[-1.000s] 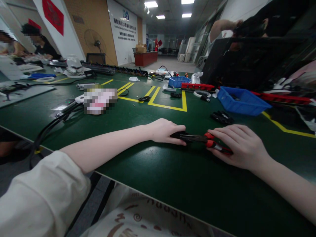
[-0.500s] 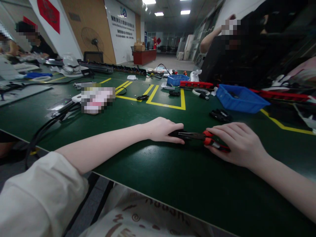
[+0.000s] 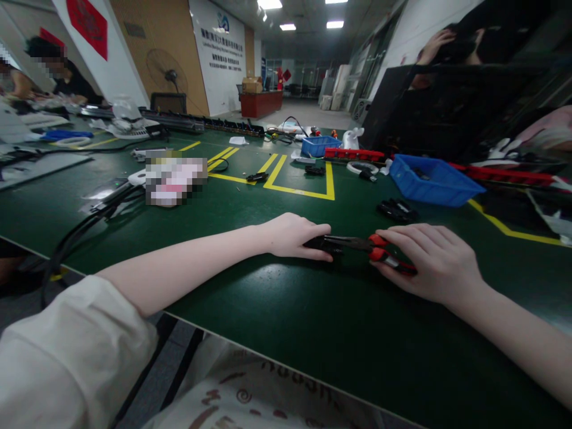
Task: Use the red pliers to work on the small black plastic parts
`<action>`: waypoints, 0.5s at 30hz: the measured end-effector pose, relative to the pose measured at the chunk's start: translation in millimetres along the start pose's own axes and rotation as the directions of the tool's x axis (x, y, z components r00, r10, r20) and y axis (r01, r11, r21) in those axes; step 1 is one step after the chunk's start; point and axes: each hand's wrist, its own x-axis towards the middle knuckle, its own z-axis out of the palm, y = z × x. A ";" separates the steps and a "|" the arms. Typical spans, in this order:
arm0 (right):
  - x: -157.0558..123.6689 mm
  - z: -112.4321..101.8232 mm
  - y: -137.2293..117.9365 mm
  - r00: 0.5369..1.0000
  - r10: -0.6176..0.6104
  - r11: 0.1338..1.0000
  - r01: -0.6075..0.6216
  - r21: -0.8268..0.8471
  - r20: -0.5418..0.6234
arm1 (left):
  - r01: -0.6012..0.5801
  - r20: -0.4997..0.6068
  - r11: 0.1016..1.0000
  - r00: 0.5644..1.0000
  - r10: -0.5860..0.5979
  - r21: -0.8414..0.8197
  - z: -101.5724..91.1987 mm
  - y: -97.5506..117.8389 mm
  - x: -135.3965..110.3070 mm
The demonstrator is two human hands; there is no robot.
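Observation:
Red-handled pliers (image 3: 363, 245) lie low over the green table (image 3: 286, 333), jaws pointing left. My right hand (image 3: 431, 259) is wrapped around the red handles. My left hand (image 3: 292, 235) rests on the table with its fingers closed over a small black part (image 3: 318, 243) that sits at the jaws' tip. Most of that part is hidden under my fingers.
A blue bin (image 3: 431, 180) and a black connector (image 3: 397, 210) sit behind my right hand. Yellow tape lines (image 3: 298, 190), cables (image 3: 84, 223), a smaller blue bin (image 3: 320, 145) and red strips (image 3: 355, 154) lie farther back. A person in black (image 3: 451, 101) sits at the right; others work at the far left.
Both hands stay in place with the pliers and the part. The view shifted slightly, and the person at the right moved an arm up toward the head.

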 end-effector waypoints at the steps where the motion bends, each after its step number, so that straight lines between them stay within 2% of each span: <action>1: -0.3 0.0 0.3 1.000 0.015 1.000 -0.015 0.006 0.006 | 0.000 -0.001 1.000 1.000 0.000 0.009 0.2 0.0 0.1; 10: -0.3 -0.6 0.8 1.000 0.002 0.993 -0.003 0.118 0.010 | -0.003 -0.006 1.000 1.000 0.003 -0.015 2.7 -1.6 1.0; 15: 0.8 -1.0 -0.2 1.000 -0.026 0.998 0.026 0.060 -0.013 | -0.003 -0.015 1.000 1.000 0.003 -0.008 3.6 -1.8 1.0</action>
